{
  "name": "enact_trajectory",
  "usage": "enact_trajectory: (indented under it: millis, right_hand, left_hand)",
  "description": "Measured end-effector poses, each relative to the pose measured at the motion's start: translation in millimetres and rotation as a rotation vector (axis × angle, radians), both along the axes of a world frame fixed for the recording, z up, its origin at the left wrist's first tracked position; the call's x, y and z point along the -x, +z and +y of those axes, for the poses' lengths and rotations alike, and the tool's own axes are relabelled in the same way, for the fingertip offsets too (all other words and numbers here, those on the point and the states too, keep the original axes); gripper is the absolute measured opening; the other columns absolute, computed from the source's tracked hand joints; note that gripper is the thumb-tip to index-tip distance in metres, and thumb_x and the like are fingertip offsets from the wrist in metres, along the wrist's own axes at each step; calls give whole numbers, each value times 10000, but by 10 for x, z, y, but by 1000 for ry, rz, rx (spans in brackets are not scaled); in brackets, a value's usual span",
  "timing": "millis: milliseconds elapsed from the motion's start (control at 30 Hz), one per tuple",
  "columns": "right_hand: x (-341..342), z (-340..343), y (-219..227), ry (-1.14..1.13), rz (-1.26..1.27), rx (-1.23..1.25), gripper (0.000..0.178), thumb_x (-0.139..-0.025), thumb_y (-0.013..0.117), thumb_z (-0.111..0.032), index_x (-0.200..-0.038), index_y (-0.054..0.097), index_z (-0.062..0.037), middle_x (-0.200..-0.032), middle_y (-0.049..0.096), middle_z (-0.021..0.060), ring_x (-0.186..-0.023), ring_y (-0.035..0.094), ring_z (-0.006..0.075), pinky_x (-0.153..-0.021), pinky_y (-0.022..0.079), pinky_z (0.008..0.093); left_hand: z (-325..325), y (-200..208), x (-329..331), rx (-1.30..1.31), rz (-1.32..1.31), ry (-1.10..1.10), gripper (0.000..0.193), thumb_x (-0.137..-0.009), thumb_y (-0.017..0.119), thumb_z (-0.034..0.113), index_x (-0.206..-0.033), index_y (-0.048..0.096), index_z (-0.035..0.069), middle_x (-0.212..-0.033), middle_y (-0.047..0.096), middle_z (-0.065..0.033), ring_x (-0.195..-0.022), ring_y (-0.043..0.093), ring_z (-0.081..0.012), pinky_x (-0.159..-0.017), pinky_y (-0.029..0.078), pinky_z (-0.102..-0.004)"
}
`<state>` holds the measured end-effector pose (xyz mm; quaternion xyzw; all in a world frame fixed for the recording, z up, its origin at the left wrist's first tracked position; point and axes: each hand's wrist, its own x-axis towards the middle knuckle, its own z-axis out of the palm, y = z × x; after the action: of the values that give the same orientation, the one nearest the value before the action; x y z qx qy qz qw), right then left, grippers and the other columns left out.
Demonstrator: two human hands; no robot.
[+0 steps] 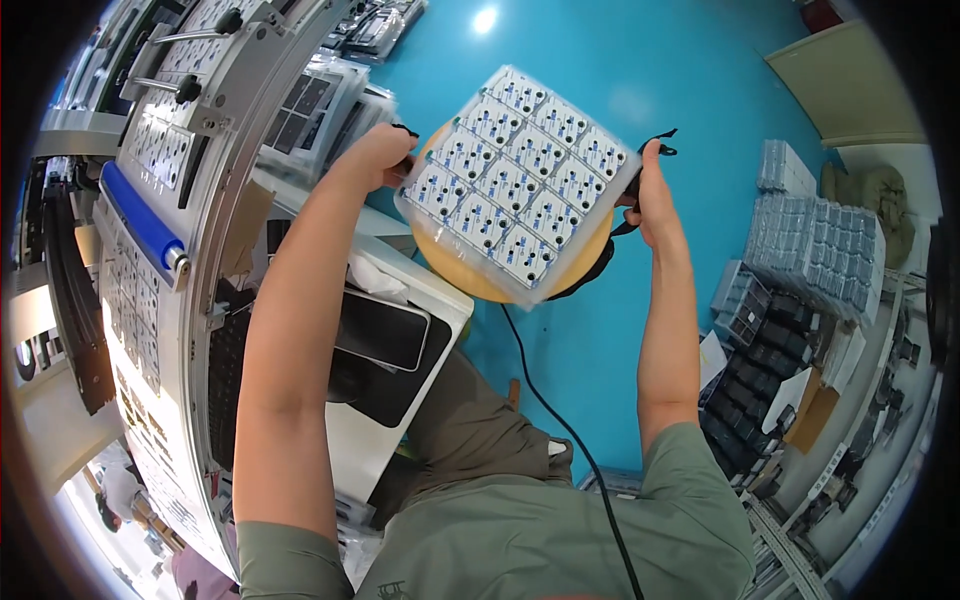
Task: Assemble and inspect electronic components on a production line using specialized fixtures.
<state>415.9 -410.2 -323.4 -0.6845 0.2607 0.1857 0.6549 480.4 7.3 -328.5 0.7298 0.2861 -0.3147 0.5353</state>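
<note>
A square panel (515,180), a grid of white tiles printed with blue and black marks, lies over or just above a round yellow stool seat (440,262). Whether it rests on the seat or is lifted, I cannot tell. Translucent edges show around and under it, like a clear sheet or a stack. My left hand (382,155) is closed at the panel's left corner, its fingertips partly hidden. At the right corner, my right hand (655,205) grips the edge, thumb up and fingers tucked beneath. Black straps show at both hands.
A machine (195,250) with a blue roller (143,222) stands along my left. Beside it, a white desk (455,305) carries a phone-like dark device (383,330). Stacked clear trays (815,250) fill the right side. A black cable (550,400) hangs across my front.
</note>
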Motion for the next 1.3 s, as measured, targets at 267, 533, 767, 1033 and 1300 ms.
enact_trajectory:
  millis: [267,533,767,1033,1300]
  right_hand:
    - [-612,-366,-210,-66,75,-204,636,-1119,413,-737,-895,556,-159,-748,523,-22,-566,452,101,-441,235,287]
    - [-1034,-261,-362,143,-15,-142,461,-1166,528,-497,-970,657,-100,-867,659,4,-782,653,146,-760,542,340]
    - [-1226,-57,-203,290,90,-270,369,-1142,630,-319,-1266,768,0,-1140,827,142,-927,807,187,-803,669,380]
    - [-1439,258,-546,396,319,-266,354,-1096,679,-275,-1262,774,23,-1162,836,175,-894,835,222,-752,699,438]
    - [-1520,313,-726,638,299,10,555,-1100,645,-443,-1521,664,-82,-1384,766,154,-1096,775,263,-918,632,475]
  left_hand:
    - [-294,-323,-226,164,38,101,230,-1075,623,127,-1147,762,-41,-1123,790,-179,-916,776,-291,-774,614,-476]
    - [-519,-112,-164,117,51,45,325,-1059,515,192,-1067,785,12,-1037,780,-167,-876,748,-227,-823,595,-434]
    - [-456,-223,-158,341,77,185,287,-1115,620,215,-1173,745,-36,-1089,791,-151,-935,776,-208,-815,620,-421]
    - [-528,-306,-334,232,73,16,435,-1165,567,351,-1251,683,-59,-1200,776,-194,-1007,790,-311,-856,650,-538]
    - [-533,-308,-628,366,209,-361,338,-1073,710,250,-1294,733,-4,-1332,775,-186,-1110,798,-261,-930,656,-456]
